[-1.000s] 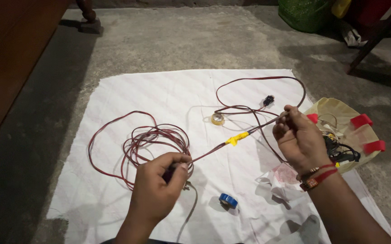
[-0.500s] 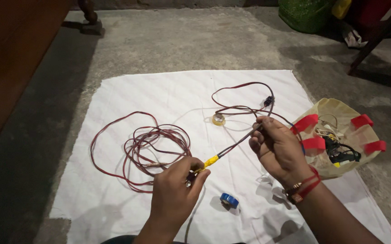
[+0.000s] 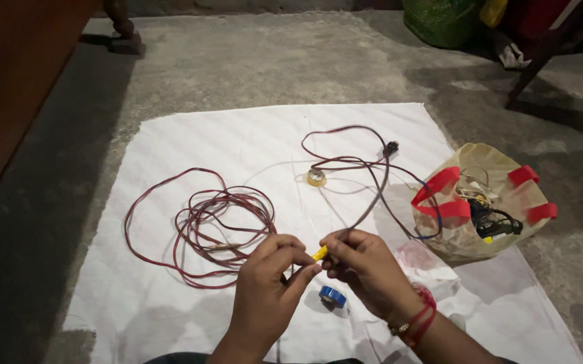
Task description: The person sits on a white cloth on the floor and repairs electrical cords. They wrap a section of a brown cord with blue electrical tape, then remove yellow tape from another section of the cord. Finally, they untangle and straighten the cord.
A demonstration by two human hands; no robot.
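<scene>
My left hand (image 3: 268, 280) and my right hand (image 3: 365, 266) meet over the front of a white cloth (image 3: 170, 141). Both pinch a red wire at a short stretch wrapped in yellow tape (image 3: 320, 253). From the left hand the wire runs into a loose red coil (image 3: 217, 226) on the cloth. From the right hand it loops away to a small black plug (image 3: 391, 146). A blue tape roll (image 3: 332, 296) lies just below my hands. A yellow tape roll (image 3: 315, 177) rests further back among the wire loops.
An open tan bag with red handles (image 3: 500, 165) holding tangled wires and a black part sits at the cloth's right edge. Bare concrete floor surrounds the cloth. A dark wooden furniture side (image 3: 15, 81) stands at left, chair legs (image 3: 540, 61) and a green bag (image 3: 439, 20) at back right.
My right hand has slid along the wire toward me and my left hand. The two hands now meet at the yellow-taped stretch, which has come closer to me.
</scene>
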